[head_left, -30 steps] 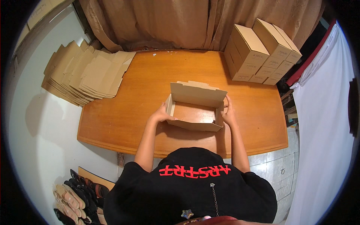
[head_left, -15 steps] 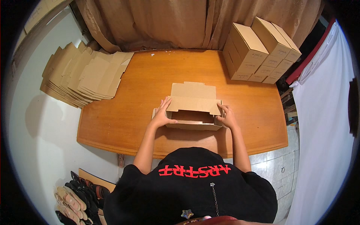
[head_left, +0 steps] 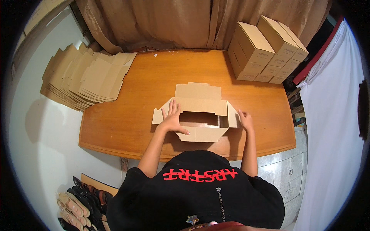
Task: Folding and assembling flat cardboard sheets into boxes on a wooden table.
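Your left hand [head_left: 172, 119] lies flat, fingers spread apart, pressing down on the left side flap of a half-folded cardboard box [head_left: 198, 111] that sits at the middle of the wooden table [head_left: 127, 115], close to the near edge. Your thumb points toward the box's front wall. Your right hand [head_left: 244, 119] rests at the right side flap of the same box, fingers extended and loosely together against the cardboard; neither hand is closed around anything, both simply press on the flaps.

The box's side flaps are splayed outward, its lid panel lies flat on the table behind the open cavity, and the front wall leans toward you.

At the table's far left corner, partly overhanging the edge, lies a stack of flat unfolded box blanks [head_left: 86, 79], well apart from your hands. At the far right corner stand several finished, closed cardboard boxes [head_left: 266, 50], packed side by side. A brown curtain [head_left: 173, 23] hangs behind the table, and a white sheet [head_left: 335, 127] hangs to your right. Sandals [head_left: 77, 206] lie on the floor by your left side.
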The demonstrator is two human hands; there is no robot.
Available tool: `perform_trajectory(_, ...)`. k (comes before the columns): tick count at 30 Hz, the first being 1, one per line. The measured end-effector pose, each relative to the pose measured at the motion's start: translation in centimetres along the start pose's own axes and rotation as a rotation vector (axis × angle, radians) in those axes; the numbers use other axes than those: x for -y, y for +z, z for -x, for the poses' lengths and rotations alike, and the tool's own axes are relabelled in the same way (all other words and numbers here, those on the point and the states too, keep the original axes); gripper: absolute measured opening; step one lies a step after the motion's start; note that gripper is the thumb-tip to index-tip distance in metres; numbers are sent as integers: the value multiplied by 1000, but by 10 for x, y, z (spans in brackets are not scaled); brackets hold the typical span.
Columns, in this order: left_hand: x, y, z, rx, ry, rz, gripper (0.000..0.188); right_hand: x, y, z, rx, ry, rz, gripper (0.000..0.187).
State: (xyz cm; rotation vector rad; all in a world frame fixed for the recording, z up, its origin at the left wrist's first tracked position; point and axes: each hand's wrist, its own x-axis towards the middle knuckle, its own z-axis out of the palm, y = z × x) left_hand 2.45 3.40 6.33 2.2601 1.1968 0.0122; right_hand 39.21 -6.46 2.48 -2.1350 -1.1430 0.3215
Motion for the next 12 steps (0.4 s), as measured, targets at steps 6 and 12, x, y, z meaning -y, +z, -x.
perform_trajectory(6,-10,4,4,-43,-32,-131,158,4,-22,4,405,426,-832,48)
perform_trajectory(12,-11,3,9,-52,-50,-169,157,67,20,20,359,-36,-549,28)
